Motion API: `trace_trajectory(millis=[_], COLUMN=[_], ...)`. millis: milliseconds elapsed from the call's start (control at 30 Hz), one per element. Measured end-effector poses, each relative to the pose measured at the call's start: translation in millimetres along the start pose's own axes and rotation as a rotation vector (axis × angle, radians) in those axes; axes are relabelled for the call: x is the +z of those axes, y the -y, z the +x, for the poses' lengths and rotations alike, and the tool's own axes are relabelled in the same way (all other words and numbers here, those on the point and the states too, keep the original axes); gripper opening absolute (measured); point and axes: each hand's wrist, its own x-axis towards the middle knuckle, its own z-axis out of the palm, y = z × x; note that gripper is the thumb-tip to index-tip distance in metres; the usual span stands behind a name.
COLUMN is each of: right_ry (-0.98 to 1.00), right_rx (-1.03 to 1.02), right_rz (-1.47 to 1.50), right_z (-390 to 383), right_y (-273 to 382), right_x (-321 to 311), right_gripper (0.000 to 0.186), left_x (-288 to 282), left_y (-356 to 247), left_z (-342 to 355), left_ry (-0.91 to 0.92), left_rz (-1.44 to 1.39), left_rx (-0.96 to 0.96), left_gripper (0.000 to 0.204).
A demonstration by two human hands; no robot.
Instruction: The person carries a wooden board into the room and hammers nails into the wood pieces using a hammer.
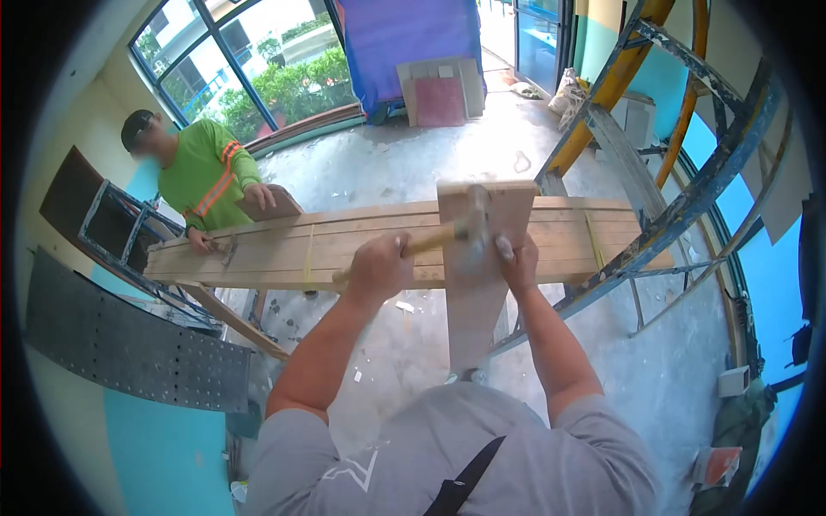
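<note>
My left hand (379, 268) is closed round the wooden handle of a hammer (434, 238). The metal hammer head, slightly blurred, is over the face of a wooden board (475, 318); whether it touches the wood I cannot tell. This board crosses the long timber bench and its near end reaches down towards me. My right hand (520, 262) grips the board's right edge, thumb on its face, close beside the hammer head. Any small thing under those fingers is hidden.
Long planks (361, 236) form the bench, with yellow straps round them. At its left end a person in a green top (202, 168) holds a shorter board (271, 205). A paint-spattered ladder (662, 219) stands close on the right. A perforated dark panel (129, 335) is at left.
</note>
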Motion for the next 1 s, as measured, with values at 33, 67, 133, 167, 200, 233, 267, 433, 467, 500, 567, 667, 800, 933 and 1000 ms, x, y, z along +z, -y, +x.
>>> trace_trajectory(millis=[33,67,133,167,200,233,267,433,467,500,567,667,800,933,1000], right_ry=[0.002,-0.021,0.022,0.017,0.007,-0.003,0.01,-0.009,-0.004,0.005,0.015,0.067,0.001,0.053,0.06], right_rx=[-0.007,-0.029,0.012,0.002,-0.01,-0.023,-0.016,0.056,0.055,0.021,-0.011,-0.001,-0.017,0.008,0.027], right_rz=[0.007,0.011,0.007,0.011,0.02,0.028,0.034,0.128,0.128,0.073,0.021,-0.098,-0.002,-0.054,0.02], right_z=[4.2,20.0,7.1,10.0,8.1,7.8,3.8,2.1,3.6,5.4,10.9,0.3,4.8,7.0,-1.7], right_y=[0.3,1.0,-6.1,-3.1,-1.9,-1.2,-1.6,-18.0,-12.8,-6.9,-4.9,-14.0,-3.1,-16.9,-29.5], right_x=[-1.3,1.6,-1.8,-0.3,1.0,1.5,4.4,15.4,13.6,10.2,7.3,6.7,2.7,6.2,7.8], right_gripper=[0.038,0.038,0.034,0.034,0.034,0.033,0.033,0.037,0.037,0.038,0.039,0.042,0.044,0.044,0.043], left_x=[-7.0,-18.2,-28.7,-30.6,-29.0,-24.5,-11.5,-13.2,-16.5,-18.8,-26.0,3.6,-23.3,-12.2,-0.2], left_y=[-5.1,-16.3,-38.8,-35.9,-26.9,-17.9,-3.1,-18.4,-19.8,-18.1,-12.6,17.0,-11.9,-2.6,2.9], left_z=[-2.1,3.8,-7.1,-7.8,-11.0,-12.3,-13.7,-6.6,-6.9,-7.4,-9.6,-14.0,-22.3,-13.2,3.2], left_ry=[-0.17,-0.177,-0.13,-0.137,-0.105,-0.073,-0.066,-0.129,-0.173,-0.175,-0.13,-0.105,-0.053,-0.023,-0.091], left_rz=[-0.108,-0.2,-0.299,-0.291,-0.223,-0.155,-0.152,-0.284,-0.294,-0.294,-0.271,-0.089,-0.25,0.029,0.007], left_rx=[0.162,0.362,0.632,0.638,0.701,0.763,0.749,0.478,0.593,0.589,0.714,0.417,0.559,0.584,0.45], left_gripper=[0.007,0.009,0.012,0.012,0.014,0.016,0.016,0.014,0.016,0.016,0.021,0.018,0.014,0.01,0.01])
